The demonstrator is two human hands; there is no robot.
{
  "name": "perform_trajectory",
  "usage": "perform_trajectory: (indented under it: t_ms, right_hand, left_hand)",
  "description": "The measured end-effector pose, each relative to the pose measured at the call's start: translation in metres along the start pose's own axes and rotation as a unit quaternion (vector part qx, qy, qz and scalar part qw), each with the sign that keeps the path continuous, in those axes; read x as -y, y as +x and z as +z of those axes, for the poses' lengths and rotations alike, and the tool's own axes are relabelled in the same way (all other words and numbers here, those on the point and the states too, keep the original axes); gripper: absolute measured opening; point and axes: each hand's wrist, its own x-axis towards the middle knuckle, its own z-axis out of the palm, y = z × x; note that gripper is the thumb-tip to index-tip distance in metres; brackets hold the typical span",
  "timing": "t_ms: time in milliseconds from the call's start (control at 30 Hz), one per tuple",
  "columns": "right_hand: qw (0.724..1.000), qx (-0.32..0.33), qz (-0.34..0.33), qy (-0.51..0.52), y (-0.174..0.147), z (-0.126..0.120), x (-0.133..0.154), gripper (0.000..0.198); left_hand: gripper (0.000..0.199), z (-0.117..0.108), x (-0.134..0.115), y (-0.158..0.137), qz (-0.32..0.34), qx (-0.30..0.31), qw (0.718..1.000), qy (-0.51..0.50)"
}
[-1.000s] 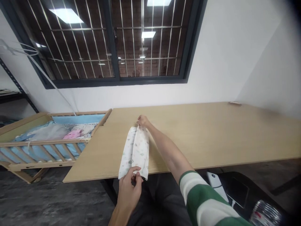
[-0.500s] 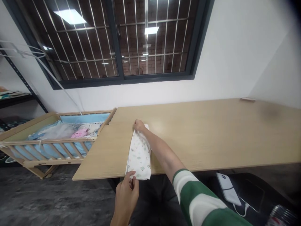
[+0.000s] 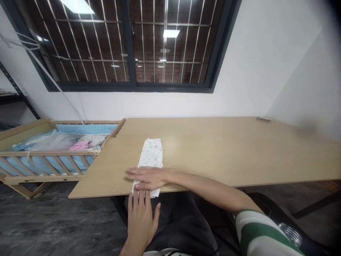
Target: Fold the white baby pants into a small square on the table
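Observation:
A white cloth point(image 3: 151, 153) with a small faint print lies folded into a long narrow strip on the wooden table, its near end at the table's front edge. Across its lower half lies my right hand point(image 3: 147, 177), palm down with fingers stretched to the left and a little blurred. Just nearer to me, my left hand point(image 3: 142, 217) is spread open, its fingertips on the cloth's near end. The left fingertips sit close under the right hand. Part of the cloth is hidden beneath both hands.
The wooden table point(image 3: 213, 149) runs far to the right along the wall. At its left stands a wooden crib point(image 3: 57, 153) with blue lining, a pink cloth point(image 3: 80, 145) and other bedding. A barred window point(image 3: 130, 46) is behind. A small flat object point(image 3: 263, 118) lies at the table's back right.
My right hand has let go of the cloth's far end and come back toward me to lie flat across it. My left hand has opened from a pinch at the near corner.

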Motion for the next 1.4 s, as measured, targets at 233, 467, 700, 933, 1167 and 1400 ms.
perform_trajectory:
  t_ms: [233,467,700,933,1167,1400]
  right_hand:
    - [0.997,0.003,0.077,0.011,-0.005,0.002,-0.050,0.062]
    - [0.972,-0.041,0.225,-0.047,0.007,-0.034,-0.153,0.068]
    - [0.957,-0.109,0.264,-0.058,0.009,-0.052,-0.198,0.061]
    - [0.954,-0.126,0.256,-0.097,0.005,-0.063,-0.190,0.053]
    - [0.951,-0.198,0.177,-0.156,-0.018,-0.062,-0.111,0.047]
    - [0.973,-0.125,0.138,-0.140,-0.077,0.011,0.027,0.046]
  left_hand:
    - [0.074,0.015,0.003,-0.012,-0.003,0.002,1.000,0.001]
    - [0.079,0.012,0.001,-0.009,-0.013,0.009,1.000,-0.004]
    - [0.077,0.011,-0.003,-0.003,-0.016,0.005,1.000,-0.016]
    - [0.066,0.016,-0.028,0.018,-0.036,0.000,0.999,-0.041]
    - [0.042,0.001,0.029,0.028,0.053,0.030,0.990,-0.129]
    - [0.031,0.000,0.077,0.027,0.157,0.044,0.965,-0.205]
